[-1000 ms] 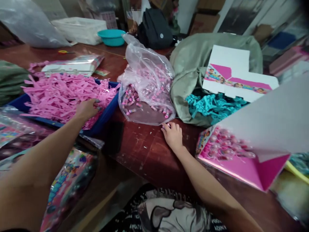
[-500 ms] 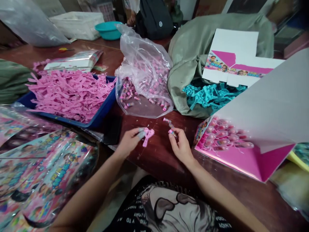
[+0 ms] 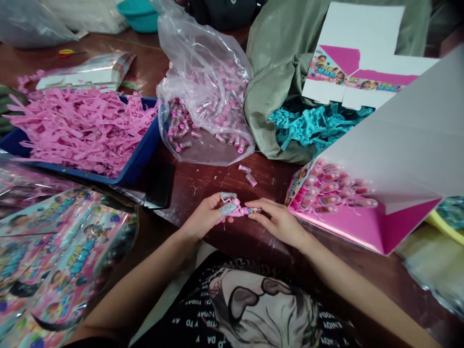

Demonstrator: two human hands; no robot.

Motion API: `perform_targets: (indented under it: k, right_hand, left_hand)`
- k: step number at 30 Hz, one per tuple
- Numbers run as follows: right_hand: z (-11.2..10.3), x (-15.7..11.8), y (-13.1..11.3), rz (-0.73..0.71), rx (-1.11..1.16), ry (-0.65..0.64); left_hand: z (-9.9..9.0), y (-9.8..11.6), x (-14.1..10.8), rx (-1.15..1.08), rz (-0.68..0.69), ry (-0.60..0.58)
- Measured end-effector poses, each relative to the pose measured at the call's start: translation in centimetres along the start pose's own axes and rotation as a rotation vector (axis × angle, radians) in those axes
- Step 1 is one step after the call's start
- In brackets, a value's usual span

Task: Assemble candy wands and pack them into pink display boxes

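The scuffed, dark reddish-brown wooden bench (image 3: 217, 188) runs across the view. Two loose pink tubes (image 3: 248, 174) lie bare on it at 12 o'clock, below a clear plastic bag of tubes (image 3: 203, 145). A blue tray of shredded pink paper (image 3: 145, 150) sits at 9 o'clock, and yellow-handled scissors (image 3: 67, 51) at 10. A pink display box (image 3: 380, 227) lies at 3 o'clock, an olive cloth sack (image 3: 268, 96) at 1. A dark flat object (image 3: 157, 186), perhaps a phone, lies beside the tray.

Over a brown table (image 3: 213, 191), the left hand (image 3: 206, 217) pinches a pink paper strip (image 3: 232, 209) against a small tube (image 3: 253, 210) held by the right hand (image 3: 277, 222).
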State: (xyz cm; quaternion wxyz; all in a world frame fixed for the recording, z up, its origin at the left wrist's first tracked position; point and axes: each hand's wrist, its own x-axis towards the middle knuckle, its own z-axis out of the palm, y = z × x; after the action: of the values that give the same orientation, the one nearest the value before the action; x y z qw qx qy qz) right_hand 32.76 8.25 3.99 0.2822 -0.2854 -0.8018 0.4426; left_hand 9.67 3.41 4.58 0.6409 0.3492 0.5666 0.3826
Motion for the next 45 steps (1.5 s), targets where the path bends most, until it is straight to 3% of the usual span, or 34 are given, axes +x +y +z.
perform_targets:
  k: [4, 9, 13, 16, 20, 23, 27, 29, 31, 34, 38, 41, 45]
  right_hand:
    - [-0.8, 0.2, 0.1, 0.089, -0.03, 0.06]
    - [-1.1, 1.0, 0.0, -0.035, -0.052, 0.033]
    - [-1.2, 1.4, -0.6, -0.043, -0.069, -0.021]
    - [-0.8, 1.4, -1.1, 0.074, -0.036, -0.059]
    - [-0.1, 1.1, -1.4, 0.358, 0.097, -0.164]
    - [0.0, 1.7, -1.0, 0.403, 0.108, -0.087]
    - [0.0, 4.7, 0.9, 0.375, -0.358, 0.259]
    - [0.2, 6.1, 1.9, 0.435, -0.567, 0.249]
    - [0.4, 6.6, 2.5, 0.472, -0.631, 0.162]
    - [0.3, 5.3, 2.1, 0.364, -0.479, 0.109]
    - [0.0, 2.5, 0.1, 0.164, 0.051, 0.145]
    - [0.0, 1.3, -1.1, 0.154, 0.371, 0.188]
    - [-0.5, 0.4, -1.7, 0.181, 0.335, 0.126]
  left_hand:
    - [-0.1, 1.4, 0.2, 0.17, 0.089, -0.077]
    - [0.0, 2.3, 0.3, 0.397, 0.233, -0.168]
    - [0.2, 2.5, -0.3, 0.668, 0.421, -0.137]
    - [0.3, 2.2, -0.8, 0.918, 0.587, -0.082]
    - [-0.4, 1.6, -1.1, 1.117, 0.763, -0.038]
    - [-1.3, 1.5, -1.1, 0.994, 0.663, -0.012]
    - [-1.8, 1.8, -0.8, 0.567, 0.387, 0.04]
    - [-1.5, 1.7, -0.7, 0.396, 0.306, 0.045]
    - [-1.2, 1.5, -0.6, 0.305, 0.28, 0.062]
    - [-1.0, 1.1, -0.7, 0.25, 0.247, 0.086]
    - [-0.3, 1.2, -0.9, 0.207, 0.147, 0.044]
    - [0.8, 1.5, -1.0, 0.151, 0.131, -0.013]
    - [1.8, 1.7, -1.0, 0.183, 0.199, -0.051]
